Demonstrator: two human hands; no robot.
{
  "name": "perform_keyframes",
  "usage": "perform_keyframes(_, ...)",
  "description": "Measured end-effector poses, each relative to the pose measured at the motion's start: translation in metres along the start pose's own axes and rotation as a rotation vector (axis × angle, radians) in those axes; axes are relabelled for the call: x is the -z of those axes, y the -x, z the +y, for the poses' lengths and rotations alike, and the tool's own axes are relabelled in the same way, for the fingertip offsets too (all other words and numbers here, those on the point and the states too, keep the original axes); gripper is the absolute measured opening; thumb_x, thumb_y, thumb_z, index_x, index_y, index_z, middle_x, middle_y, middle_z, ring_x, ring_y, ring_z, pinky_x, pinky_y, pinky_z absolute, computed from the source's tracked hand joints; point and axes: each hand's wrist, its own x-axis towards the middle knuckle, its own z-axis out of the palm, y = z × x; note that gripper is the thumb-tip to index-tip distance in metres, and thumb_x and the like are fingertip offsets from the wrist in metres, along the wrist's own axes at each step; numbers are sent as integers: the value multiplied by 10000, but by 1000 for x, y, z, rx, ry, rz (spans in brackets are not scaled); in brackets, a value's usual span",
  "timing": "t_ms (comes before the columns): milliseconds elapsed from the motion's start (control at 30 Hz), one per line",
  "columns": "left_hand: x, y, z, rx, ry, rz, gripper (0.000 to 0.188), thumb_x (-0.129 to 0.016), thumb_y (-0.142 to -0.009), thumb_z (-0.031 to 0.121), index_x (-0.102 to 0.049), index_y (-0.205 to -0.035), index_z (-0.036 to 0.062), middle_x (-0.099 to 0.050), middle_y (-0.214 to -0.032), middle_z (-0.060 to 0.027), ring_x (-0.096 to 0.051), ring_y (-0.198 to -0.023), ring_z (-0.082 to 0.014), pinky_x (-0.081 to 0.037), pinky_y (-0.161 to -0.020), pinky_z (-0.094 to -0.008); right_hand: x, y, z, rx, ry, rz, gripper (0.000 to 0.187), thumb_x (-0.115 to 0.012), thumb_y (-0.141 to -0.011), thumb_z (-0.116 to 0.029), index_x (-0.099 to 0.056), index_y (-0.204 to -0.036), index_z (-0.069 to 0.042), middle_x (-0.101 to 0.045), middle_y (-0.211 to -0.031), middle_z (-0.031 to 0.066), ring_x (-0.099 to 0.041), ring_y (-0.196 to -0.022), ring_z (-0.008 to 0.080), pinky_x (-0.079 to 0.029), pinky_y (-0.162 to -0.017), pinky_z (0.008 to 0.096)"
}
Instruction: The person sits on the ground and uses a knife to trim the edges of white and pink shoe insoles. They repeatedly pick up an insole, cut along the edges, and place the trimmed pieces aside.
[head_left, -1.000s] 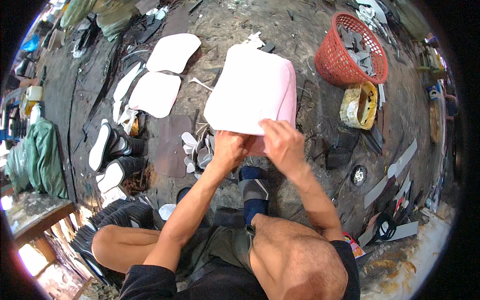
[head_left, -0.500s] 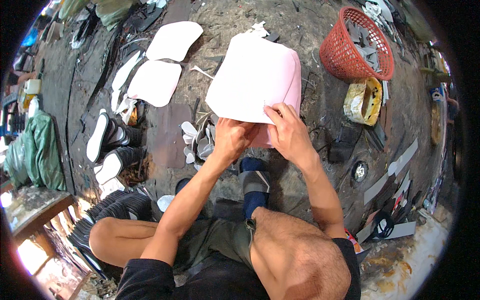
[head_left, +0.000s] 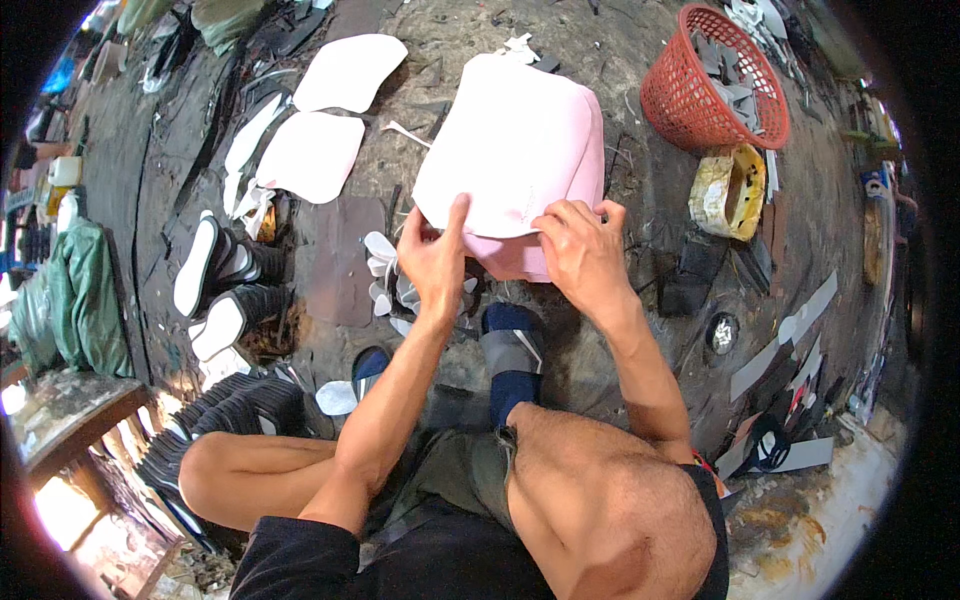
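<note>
A stack of thin sheets with rounded corners, white on top and pink at the side, lies before me; the top white sheet (head_left: 500, 140) covers most of it. My left hand (head_left: 434, 262) grips its near left corner, thumb on top and fingers curled at the edge. My right hand (head_left: 583, 245) pinches the near right edge between thumb and fingers. Between my hands this edge stands a little away from the pink sheet (head_left: 512, 258) below. The undersides of both grips are hidden.
Two loose white sheets (head_left: 350, 75) lie at the far left, above a pile of dark shoe soles (head_left: 240, 320). A red basket (head_left: 665, 95) of grey scraps stands far right, beside a cut-open yellowish container (head_left: 705, 200). Grey strips (head_left: 790, 335) lie right. My foot in a sandal (head_left: 512, 352) is close below.
My left hand has shifted left along the near edge to the corner, its thumb now on top. My right hand still pinches the right part, and more pink shows under the edge.
</note>
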Motion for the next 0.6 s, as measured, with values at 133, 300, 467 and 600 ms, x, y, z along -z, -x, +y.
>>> perform_keyframes(133, -19, 7, 24, -301, -5, -182, 496, -741, -820, 71, -470, -1228, -11, -624, -1098, -142, -611, -1002, -187, -503, -823, -297, 4, 15, -12, -189, -259, 246, 404, -706, -866, -163, -639, -1243, -35, -603, -1284, 96, -616, -1064, 263, -398, -1026, 425)
perform_keyframes(300, -20, 27, 32, 153, 642, -185, 579, -686, -808, -91, -452, -1311, 75, -597, -1225, -94, -614, -1131, -231, -553, -902, -367, -10, 8, -5, -817, -1853, 405, 506, -685, -924, -87, -494, -1362, 78, -617, -1273, 143, -621, -1131, 233, -514, -971, 374)
perform_keyframes(467, -4, 27, 27, 326, 653, -221, 559, -686, -800, -86, -485, -1301, 61, -613, -1213, -87, -635, -1094, -223, -561, -864, -353, -20, -8, 3, -848, -1976, 168, 435, -695, -906, -63, -543, -1295, 58, -666, -1170, 135, -672, -1037, 222, -556, -905, 351)
perform_keyframes(600, 11, 33, 30, 369, 665, -197, 480, -681, -823, -69, -514, -1264, 17, -625, -1202, -90, -648, -1082, -216, -540, -946, -327, -15, -10, -5, -798, -2117, 97, 373, -714, -883, -50, -584, -1220, 39, -680, -1132, 126, -688, -990, 212, -578, -864, 339)
